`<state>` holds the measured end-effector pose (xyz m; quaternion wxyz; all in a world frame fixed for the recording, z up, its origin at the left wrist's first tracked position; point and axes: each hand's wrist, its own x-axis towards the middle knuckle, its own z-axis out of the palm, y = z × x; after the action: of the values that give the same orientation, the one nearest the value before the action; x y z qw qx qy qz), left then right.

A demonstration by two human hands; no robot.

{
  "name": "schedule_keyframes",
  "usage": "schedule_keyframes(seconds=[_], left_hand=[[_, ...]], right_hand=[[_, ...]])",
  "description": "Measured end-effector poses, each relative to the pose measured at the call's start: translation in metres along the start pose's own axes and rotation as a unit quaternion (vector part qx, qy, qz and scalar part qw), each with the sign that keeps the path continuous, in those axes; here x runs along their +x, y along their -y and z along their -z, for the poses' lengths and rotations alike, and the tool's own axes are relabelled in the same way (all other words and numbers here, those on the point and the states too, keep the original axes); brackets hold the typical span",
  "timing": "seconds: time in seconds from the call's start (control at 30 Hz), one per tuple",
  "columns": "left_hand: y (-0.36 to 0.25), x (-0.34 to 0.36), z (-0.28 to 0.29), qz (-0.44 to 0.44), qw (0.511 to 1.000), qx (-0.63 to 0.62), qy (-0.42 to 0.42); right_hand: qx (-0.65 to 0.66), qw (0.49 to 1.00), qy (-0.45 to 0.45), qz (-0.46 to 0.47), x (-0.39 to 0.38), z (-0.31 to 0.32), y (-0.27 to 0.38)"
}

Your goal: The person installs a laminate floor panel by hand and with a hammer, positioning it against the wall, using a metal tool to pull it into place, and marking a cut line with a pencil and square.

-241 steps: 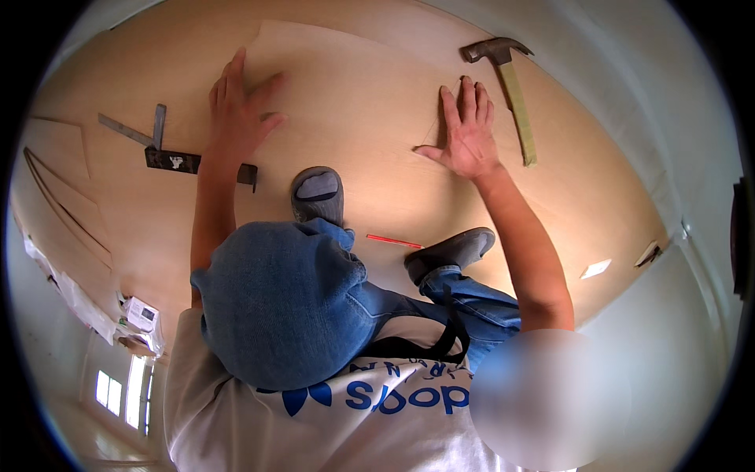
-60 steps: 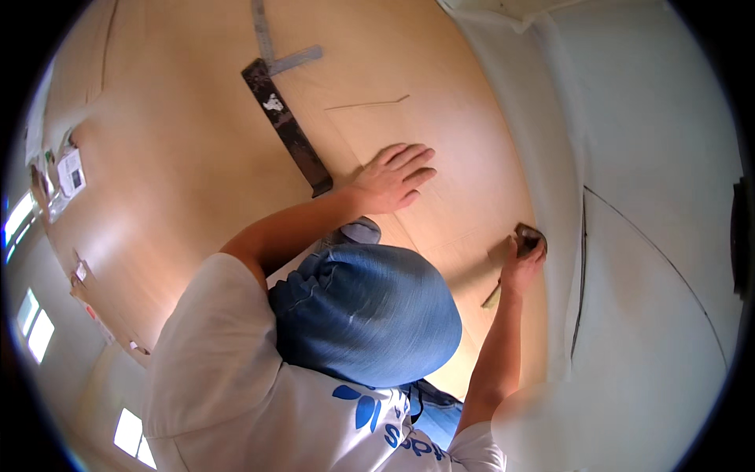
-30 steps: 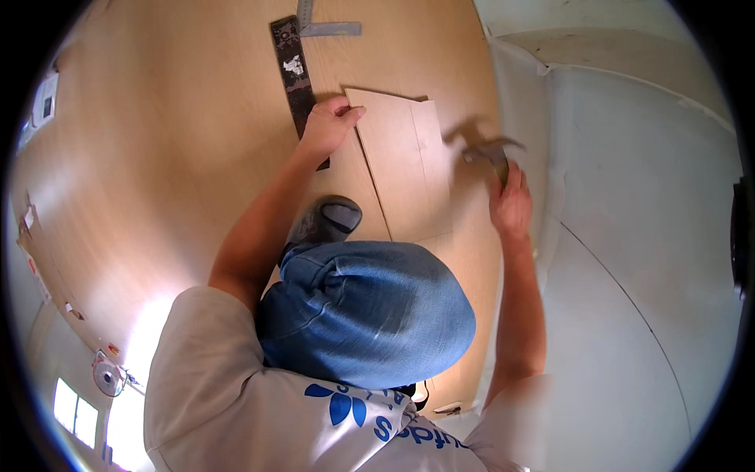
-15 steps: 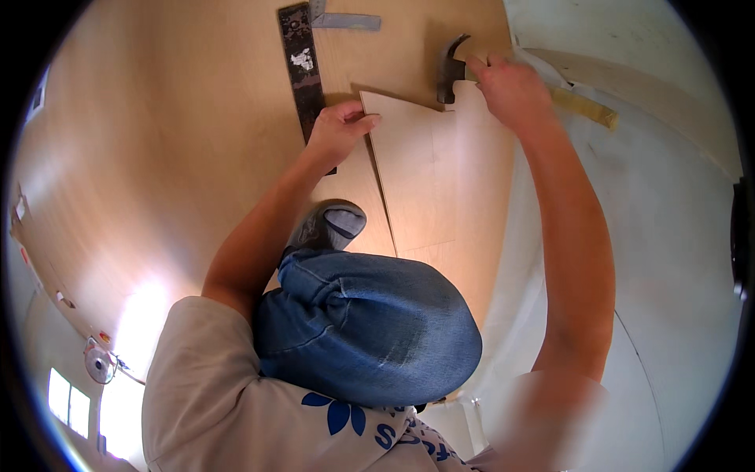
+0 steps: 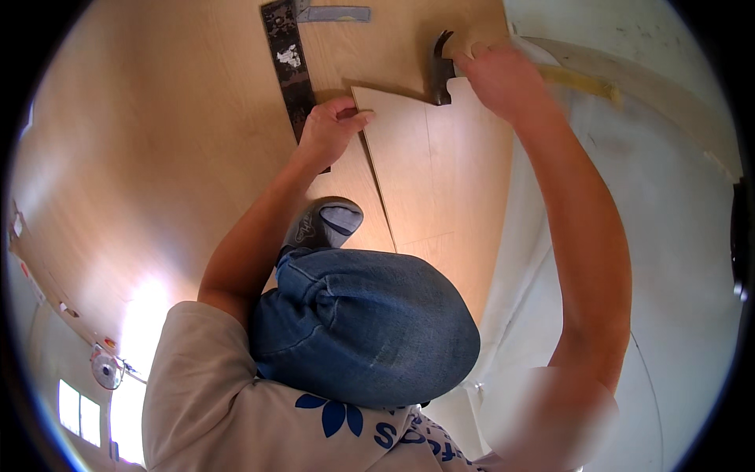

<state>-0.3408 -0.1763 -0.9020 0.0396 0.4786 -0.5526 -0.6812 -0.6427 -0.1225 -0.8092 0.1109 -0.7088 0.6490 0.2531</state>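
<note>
My right hand [image 5: 499, 82] is closed round a claw hammer, near its dark head [image 5: 441, 75]. The yellowish handle [image 5: 582, 81] sticks out to the right behind the hand. The hammer's striking face is down at the far edge of a light wood floor plank [image 5: 401, 130]; whether they touch I cannot tell. At the plank's far left corner, my left hand [image 5: 334, 134] pinches its raised edge, thumb on the near side and fingers curled behind. A dark gap runs along the plank's left side. Just left of that hand lies a dark, worn flat metal bar [image 5: 291, 67].
A grey metal square [image 5: 334, 13] lies on the wood floor [image 5: 189, 126] beyond the bar. Along the right runs a pale wall [image 5: 645, 204]. My shoe [image 5: 326, 224] and bent denim knee [image 5: 370, 326] are close to the plank. A fan [image 5: 106, 367] stands far left.
The view has shifted slightly. The far end of the hammer's handle has swung a little away from me, and my right elbow has moved outward. My left hand keeps its pinch on the plank.
</note>
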Motion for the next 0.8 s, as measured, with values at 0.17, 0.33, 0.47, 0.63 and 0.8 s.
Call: schedule_keyframes(seconds=[0.17,0.33,0.47,0.63,0.8], left_hand=[[-0.007,-0.004,-0.003,0.015,0.999,0.043,-0.013],[-0.004,-0.003,-0.004,0.004,0.996,0.085,-0.004],[0.012,0.008,-0.016,-0.046,0.998,0.045,-0.018],[0.022,0.010,-0.013,-0.060,0.994,0.090,-0.030],[0.005,0.006,-0.021,-0.060,0.991,0.116,-0.024]], right_hand=[[0.025,0.998,-0.021,-0.046,0.002,0.007,-0.004],[0.037,0.998,0.053,-0.027,-0.005,0.000,0.003],[0.033,0.998,-0.022,-0.041,-0.003,-0.006,-0.003],[0.054,0.992,-0.114,-0.018,-0.002,-0.016,0.001],[0.075,0.991,-0.108,-0.029,-0.007,-0.028,-0.003]])
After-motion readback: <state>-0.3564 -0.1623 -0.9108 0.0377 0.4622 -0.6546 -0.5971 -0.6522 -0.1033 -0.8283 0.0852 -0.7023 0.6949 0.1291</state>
